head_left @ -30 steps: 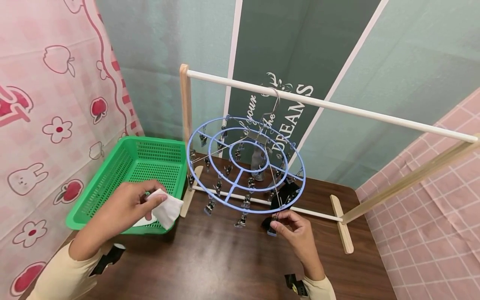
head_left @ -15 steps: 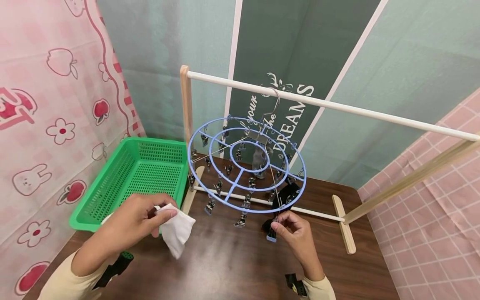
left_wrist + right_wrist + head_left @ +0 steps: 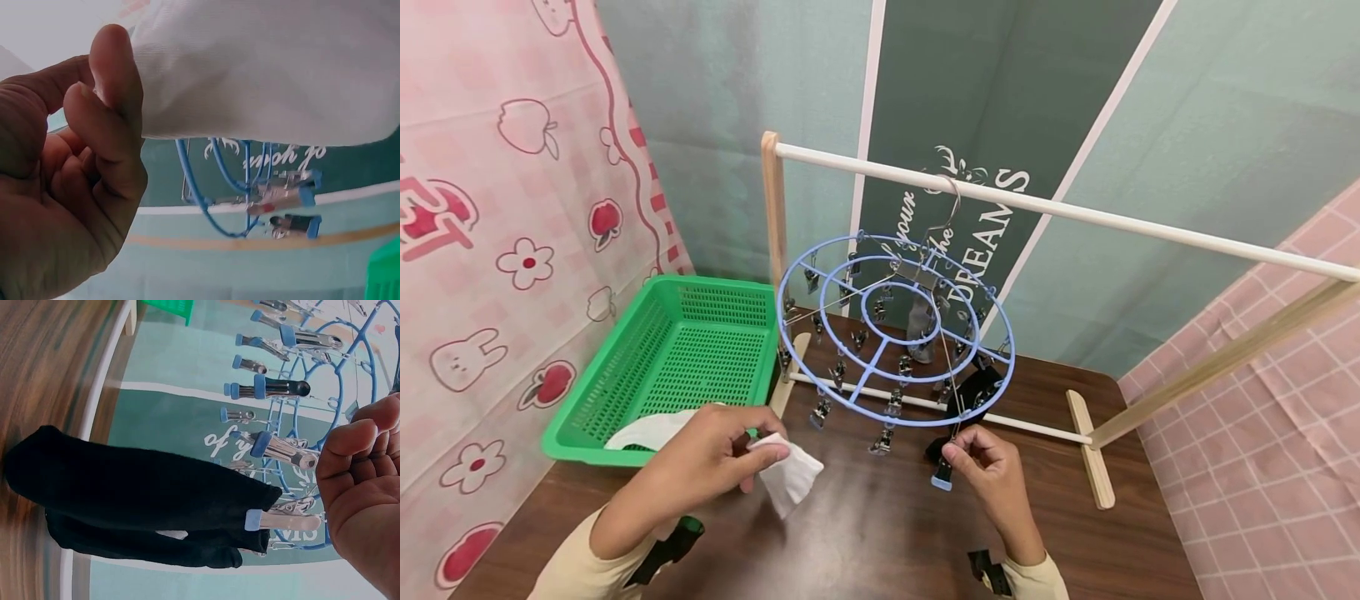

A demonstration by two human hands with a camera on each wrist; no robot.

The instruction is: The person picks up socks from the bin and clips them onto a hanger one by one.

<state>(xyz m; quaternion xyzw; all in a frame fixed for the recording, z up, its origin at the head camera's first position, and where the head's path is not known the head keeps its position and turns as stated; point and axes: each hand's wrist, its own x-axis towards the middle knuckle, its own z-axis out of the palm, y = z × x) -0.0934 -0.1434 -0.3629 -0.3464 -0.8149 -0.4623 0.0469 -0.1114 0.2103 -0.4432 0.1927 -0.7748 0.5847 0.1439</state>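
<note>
My left hand (image 3: 718, 458) pinches a white sock (image 3: 790, 482) by its edge, between thumb and fingers, over the table to the right of the basket. In the left wrist view the sock (image 3: 269, 75) spreads wide across the top. A round blue clip hanger (image 3: 868, 400) hangs in front of me. My right hand (image 3: 992, 471) pinches a blue-tipped metal clip (image 3: 942, 477) on its near side, below the outer ring. Black socks (image 3: 137, 481) hang from the hanger beside this hand, gripped by a clip (image 3: 287, 520) in the right wrist view.
A green basket (image 3: 595, 358) stands at the left, with another white cloth item (image 3: 655, 429) in it. The hanger hooks over a white rail (image 3: 1075, 212) on a wooden stand. Several clips dangle round the rings. A clear bottle (image 3: 921, 333) stands behind, on the brown table (image 3: 850, 550).
My left hand has carried the white sock rightward and nearer, away from the basket. The right hand stays at its clip, which has tilted slightly, its blue tip lower and further left.
</note>
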